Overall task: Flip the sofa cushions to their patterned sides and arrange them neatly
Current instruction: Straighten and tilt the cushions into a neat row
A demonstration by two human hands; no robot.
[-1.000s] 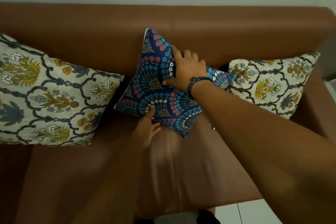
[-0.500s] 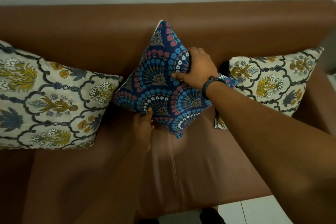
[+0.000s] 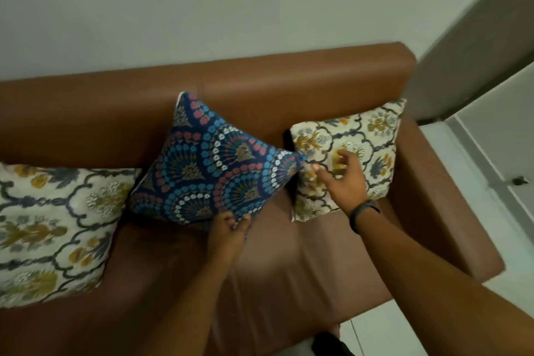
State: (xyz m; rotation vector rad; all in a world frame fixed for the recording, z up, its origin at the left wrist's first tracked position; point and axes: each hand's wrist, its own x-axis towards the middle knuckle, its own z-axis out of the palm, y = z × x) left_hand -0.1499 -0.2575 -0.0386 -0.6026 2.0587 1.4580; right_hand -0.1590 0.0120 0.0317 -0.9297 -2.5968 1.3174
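Observation:
A blue patterned cushion (image 3: 213, 162) stands on one corner like a diamond in the middle of the brown sofa (image 3: 289, 87), leaning on the backrest. My left hand (image 3: 229, 233) pinches its bottom corner. A cream floral cushion (image 3: 55, 228) lies at the left, patterned side up. Another cream floral cushion (image 3: 372, 136) leans in the right corner. My right hand (image 3: 344, 179), fingers apart and holding nothing, hovers in front of that right cushion, just past the blue cushion's right corner. A dark band sits on my right wrist.
The sofa's right armrest (image 3: 439, 205) borders pale floor tiles (image 3: 474, 188). A grey wall (image 3: 202, 9) rises behind the backrest. Bare seat leather (image 3: 289, 269) stretches in front of the cushions.
My right hand has left the blue cushion and moved right, in front of the right floral cushion, fingers spread. My left hand stays at the bottom corner. The view has lifted and swung right.

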